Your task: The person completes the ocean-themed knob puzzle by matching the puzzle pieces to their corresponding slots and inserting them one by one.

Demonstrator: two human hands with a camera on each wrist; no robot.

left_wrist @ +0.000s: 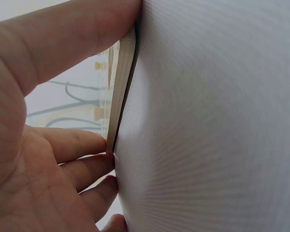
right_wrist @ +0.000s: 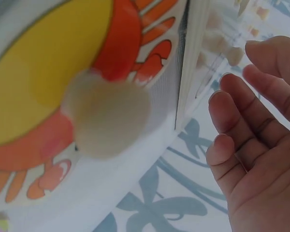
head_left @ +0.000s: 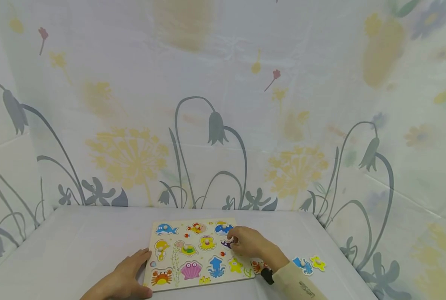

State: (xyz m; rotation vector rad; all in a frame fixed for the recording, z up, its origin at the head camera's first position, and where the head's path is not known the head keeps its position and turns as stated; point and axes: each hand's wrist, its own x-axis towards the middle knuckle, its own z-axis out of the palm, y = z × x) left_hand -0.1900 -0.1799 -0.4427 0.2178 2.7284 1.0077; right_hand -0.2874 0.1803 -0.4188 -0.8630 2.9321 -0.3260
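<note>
A wooden peg puzzle board (head_left: 193,283) with sea-animal figures lies on the table. My left hand (head_left: 123,275) rests at its left side, fingers and thumb touching the edge; the left wrist view shows the thumb (left_wrist: 82,34) and fingers fairly straight along the board's side (left_wrist: 120,92). Over the board's right edge, my right hand (head_left: 247,241) reaches to a dark purple figure (head_left: 227,244), partly covered by the fingers. In the right wrist view its thumb and forefinger (right_wrist: 261,77) are a little apart, tips close to a knob (right_wrist: 234,56).
A loose crab piece (head_left: 258,266) lies by the board's right edge, partly under the right wrist; its knob (right_wrist: 108,118) looms large in the right wrist view. Farther right lie a blue squid piece (head_left: 303,266) and a yellow starfish piece (head_left: 318,262). A flowered curtain (head_left: 223,166) stands behind the table.
</note>
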